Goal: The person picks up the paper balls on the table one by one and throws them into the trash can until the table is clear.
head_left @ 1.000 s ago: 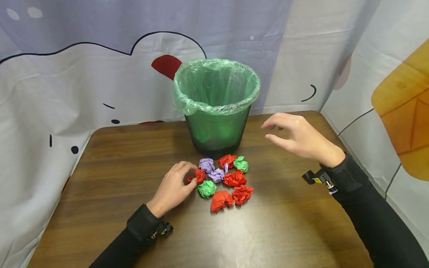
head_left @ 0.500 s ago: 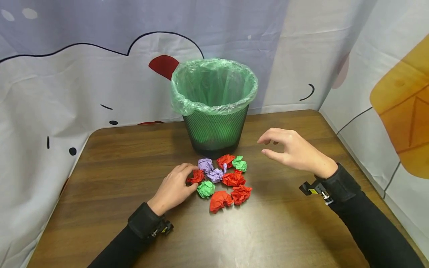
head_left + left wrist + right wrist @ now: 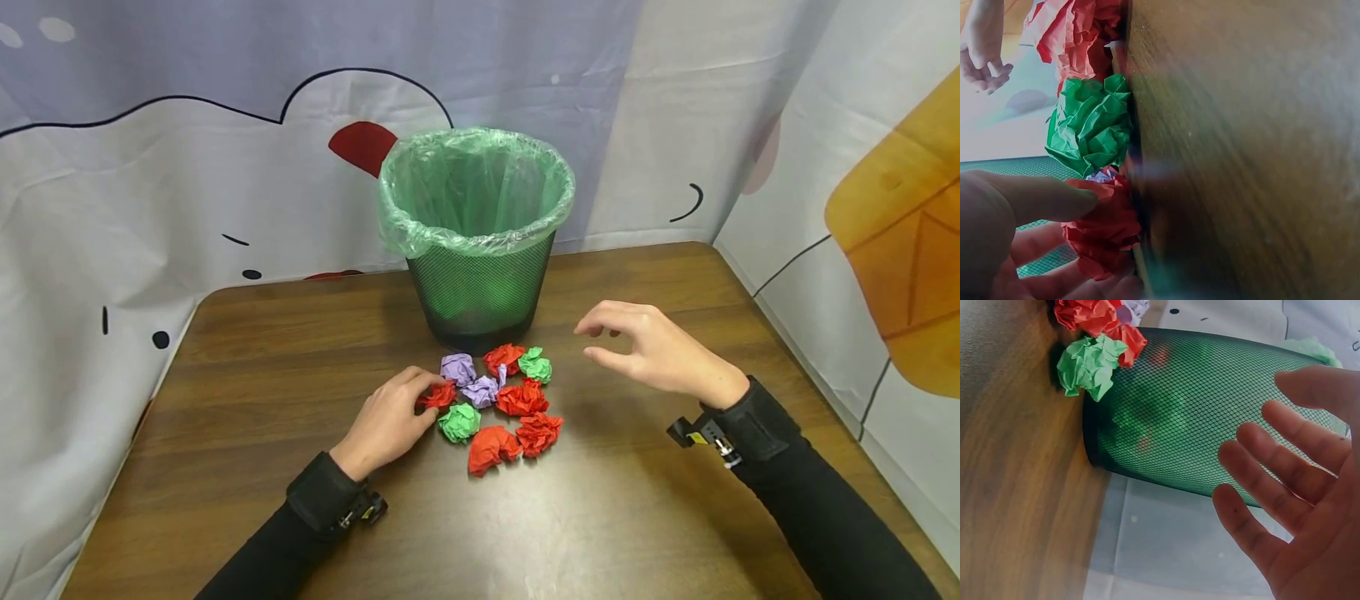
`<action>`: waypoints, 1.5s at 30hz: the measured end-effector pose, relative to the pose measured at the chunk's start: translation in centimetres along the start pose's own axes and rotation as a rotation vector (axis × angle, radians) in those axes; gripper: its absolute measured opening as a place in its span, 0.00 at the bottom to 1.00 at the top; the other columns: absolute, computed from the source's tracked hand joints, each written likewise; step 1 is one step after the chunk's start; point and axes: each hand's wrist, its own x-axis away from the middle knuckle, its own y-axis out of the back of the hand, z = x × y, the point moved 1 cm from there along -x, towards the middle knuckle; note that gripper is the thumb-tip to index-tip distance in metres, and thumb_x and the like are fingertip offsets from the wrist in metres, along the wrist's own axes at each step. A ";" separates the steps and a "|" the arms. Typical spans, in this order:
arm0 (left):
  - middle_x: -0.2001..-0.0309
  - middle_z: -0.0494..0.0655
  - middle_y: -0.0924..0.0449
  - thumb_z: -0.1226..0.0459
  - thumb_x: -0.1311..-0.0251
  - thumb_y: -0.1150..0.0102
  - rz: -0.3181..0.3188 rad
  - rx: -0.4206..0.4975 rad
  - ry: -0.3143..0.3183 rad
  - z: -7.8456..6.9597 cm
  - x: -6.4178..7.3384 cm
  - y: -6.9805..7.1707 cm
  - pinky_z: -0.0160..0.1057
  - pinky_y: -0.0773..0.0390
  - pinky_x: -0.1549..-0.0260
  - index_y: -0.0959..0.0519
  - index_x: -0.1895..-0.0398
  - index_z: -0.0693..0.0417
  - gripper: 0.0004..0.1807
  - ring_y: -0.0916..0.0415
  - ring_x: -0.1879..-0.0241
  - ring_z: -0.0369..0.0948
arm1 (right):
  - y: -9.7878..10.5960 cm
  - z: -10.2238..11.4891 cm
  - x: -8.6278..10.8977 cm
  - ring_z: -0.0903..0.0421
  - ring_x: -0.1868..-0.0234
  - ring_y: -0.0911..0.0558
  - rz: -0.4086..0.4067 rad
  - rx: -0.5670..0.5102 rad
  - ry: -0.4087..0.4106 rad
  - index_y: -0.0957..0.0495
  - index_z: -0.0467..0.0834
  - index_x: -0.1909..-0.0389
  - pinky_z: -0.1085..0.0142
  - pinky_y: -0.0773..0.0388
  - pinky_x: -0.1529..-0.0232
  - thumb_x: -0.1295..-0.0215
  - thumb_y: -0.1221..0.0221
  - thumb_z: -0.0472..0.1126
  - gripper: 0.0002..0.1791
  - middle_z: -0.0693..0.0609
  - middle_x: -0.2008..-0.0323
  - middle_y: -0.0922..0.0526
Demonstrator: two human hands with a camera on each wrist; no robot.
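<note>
At the left edge of a cluster of crumpled paper balls, my left hand (image 3: pixel 390 421) holds a red paper ball (image 3: pixel 1107 228) between thumb and fingers. That ball rests low, at the tabletop. A green paper ball (image 3: pixel 460 423) sits right beside my thumb, and a purple paper ball (image 3: pixel 458 369) lies just past the fingertips. My right hand (image 3: pixel 645 346) hovers over the table to the right of the cluster, fingers loosely bent and nothing in them. The right wrist view shows its spread fingers (image 3: pixel 1266 478) in front of the mesh bin.
A black mesh bin (image 3: pixel 483 283) with a green plastic liner (image 3: pixel 480 237) stands behind the cluster. More red, green and purple paper balls lie close together, including a red one (image 3: pixel 493 450) nearest me. A patterned curtain (image 3: pixel 225 183) hangs behind the wooden table (image 3: pixel 600 517).
My right hand has come down lower over the table. My left hand has stayed at the red paper ball, its fingers drawing a little closer around it.
</note>
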 end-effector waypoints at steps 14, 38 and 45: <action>0.54 0.44 0.22 0.62 0.41 0.37 -0.174 0.061 -0.029 -0.1 -0.6 2.2 0.44 0.22 0.59 0.18 0.47 0.47 0.17 0.24 0.59 0.42 | -1.1 -0.4 0.9 0.61 0.55 0.20 0.022 -0.022 -0.034 0.18 0.51 0.52 0.63 0.22 0.54 0.38 0.32 0.40 0.13 0.62 0.56 0.18; 0.56 0.52 0.21 0.65 0.42 0.47 -0.690 0.220 -0.293 -2.2 -2.2 9.8 0.33 0.26 0.64 0.17 0.52 0.57 0.16 0.25 0.64 0.39 | -2.7 -1.1 2.5 0.57 0.55 0.19 0.043 -0.073 -0.094 0.18 0.52 0.52 0.57 0.21 0.55 0.37 0.33 0.41 0.13 0.62 0.56 0.17; 0.56 0.55 0.20 0.63 0.42 0.48 -0.809 0.247 -0.362 -3.0 -3.1 12.0 0.32 0.28 0.62 0.16 0.52 0.58 0.18 0.24 0.62 0.42 | -2.9 -1.3 2.8 0.60 0.56 0.20 0.036 -0.079 -0.102 0.18 0.53 0.52 0.58 0.21 0.55 0.37 0.33 0.40 0.13 0.64 0.56 0.18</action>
